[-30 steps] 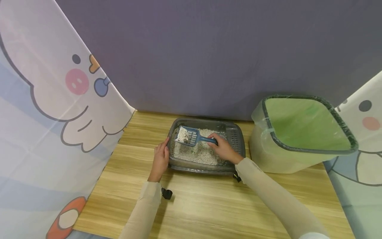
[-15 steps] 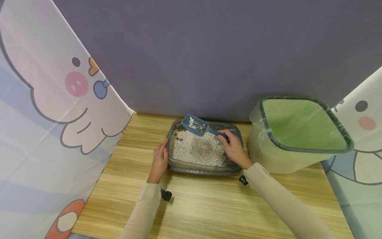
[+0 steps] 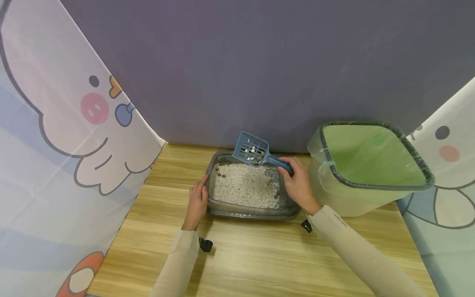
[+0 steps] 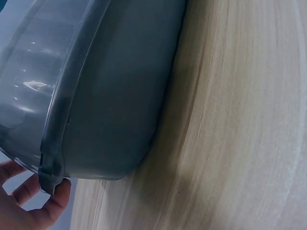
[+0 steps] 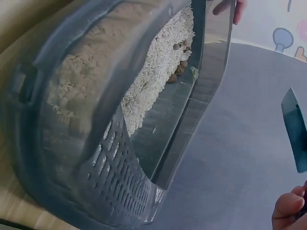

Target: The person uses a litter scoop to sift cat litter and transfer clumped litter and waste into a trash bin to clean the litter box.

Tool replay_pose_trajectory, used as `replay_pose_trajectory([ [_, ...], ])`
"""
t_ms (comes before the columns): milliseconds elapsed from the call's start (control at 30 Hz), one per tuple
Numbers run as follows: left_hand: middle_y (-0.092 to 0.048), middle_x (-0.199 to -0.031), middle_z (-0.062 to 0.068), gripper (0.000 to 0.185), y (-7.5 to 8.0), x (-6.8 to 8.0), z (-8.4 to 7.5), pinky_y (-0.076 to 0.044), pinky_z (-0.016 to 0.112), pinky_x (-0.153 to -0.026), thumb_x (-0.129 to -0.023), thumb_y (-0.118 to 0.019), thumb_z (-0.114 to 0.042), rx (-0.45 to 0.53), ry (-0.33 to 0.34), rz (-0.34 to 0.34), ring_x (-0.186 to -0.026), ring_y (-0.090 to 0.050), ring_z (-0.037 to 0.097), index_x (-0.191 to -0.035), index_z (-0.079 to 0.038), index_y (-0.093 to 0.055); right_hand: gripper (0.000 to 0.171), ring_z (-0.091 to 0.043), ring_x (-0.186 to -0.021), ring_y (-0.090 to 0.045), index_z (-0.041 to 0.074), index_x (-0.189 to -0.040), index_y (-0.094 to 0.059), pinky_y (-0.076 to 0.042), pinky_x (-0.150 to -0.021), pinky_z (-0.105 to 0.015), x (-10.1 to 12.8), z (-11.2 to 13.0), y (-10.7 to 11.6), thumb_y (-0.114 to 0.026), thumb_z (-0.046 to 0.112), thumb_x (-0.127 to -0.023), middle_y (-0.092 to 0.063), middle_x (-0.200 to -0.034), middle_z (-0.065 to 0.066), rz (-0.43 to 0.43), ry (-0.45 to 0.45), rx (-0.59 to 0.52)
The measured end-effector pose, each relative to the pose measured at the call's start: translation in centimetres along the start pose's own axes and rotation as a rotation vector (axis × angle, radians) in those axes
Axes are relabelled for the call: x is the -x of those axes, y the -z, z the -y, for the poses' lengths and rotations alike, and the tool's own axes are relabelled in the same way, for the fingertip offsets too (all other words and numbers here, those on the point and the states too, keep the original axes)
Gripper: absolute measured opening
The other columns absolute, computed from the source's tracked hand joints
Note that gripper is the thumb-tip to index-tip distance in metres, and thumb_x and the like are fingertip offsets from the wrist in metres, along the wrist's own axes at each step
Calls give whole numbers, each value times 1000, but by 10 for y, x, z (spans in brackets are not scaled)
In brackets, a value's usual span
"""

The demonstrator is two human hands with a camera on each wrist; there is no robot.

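A grey litter box (image 3: 237, 212) stands on the table, holding pale pellet litter (image 3: 245, 185) with a few dark clumps (image 3: 219, 175) at its far left corner. My left hand (image 3: 196, 202) grips the box's left rim, thumb and fingers on either side of it in the left wrist view. Above the box's back edge, my right hand (image 3: 298, 185) holds a blue slotted litter scoop (image 3: 252, 149) by its handle. A few white pellets and greyish bits lie in the scoop. In the right wrist view, only part of the scoop (image 5: 295, 132) and the thumb show.
To the right of the box stands a tall pale bin (image 3: 334, 202) with a dark rim and a clear liner. A grey wall (image 3: 222, 82) rises close behind. The wooden table (image 3: 252, 255) extends in front of the box. Printed cartoon curtains (image 3: 48, 165) hang at both sides.
The scoop has risen from over the litter and moved right and back, towards the bin. Most of the pale pellets have left it. My left hand stays on the rim.
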State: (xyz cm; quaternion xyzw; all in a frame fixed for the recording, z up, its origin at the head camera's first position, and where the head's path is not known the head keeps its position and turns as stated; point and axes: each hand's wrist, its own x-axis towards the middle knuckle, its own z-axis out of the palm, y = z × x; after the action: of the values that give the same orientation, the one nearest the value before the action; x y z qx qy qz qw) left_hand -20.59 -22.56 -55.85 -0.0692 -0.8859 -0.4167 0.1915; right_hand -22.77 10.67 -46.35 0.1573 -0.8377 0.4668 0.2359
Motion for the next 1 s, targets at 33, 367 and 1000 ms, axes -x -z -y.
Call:
replay_pose_trajectory([
  [33,-54,-120,21,40,0,0,0,-33,47,-82,-102,-37,-11,-1,1,2,-94,-42,36,-141,-8,-45,26,-18,-75,-50,7,-115,-63,-39,-67,-34,1,0,1,-65,13,-90,-60,-96,-6,-5,-3,7],
  [367,-53,-121,21,40,1,2,-3,-33,48,-81,-102,-37,-10,11,15,5,-96,-42,36,-141,-6,-45,26,-13,-52,-43,8,-115,-67,-36,-46,-25,6,30,19,-63,18,-92,-57,-84,-1,18,19,-8],
  [1000,-53,-123,20,40,0,3,1,-33,48,-83,-102,-36,-14,9,15,-2,-97,-42,36,-141,-9,-45,25,-5,-60,-48,2,-109,-70,-37,-53,-11,-5,79,107,-68,-1,-84,-62,-85,-5,-182,111,76],
])
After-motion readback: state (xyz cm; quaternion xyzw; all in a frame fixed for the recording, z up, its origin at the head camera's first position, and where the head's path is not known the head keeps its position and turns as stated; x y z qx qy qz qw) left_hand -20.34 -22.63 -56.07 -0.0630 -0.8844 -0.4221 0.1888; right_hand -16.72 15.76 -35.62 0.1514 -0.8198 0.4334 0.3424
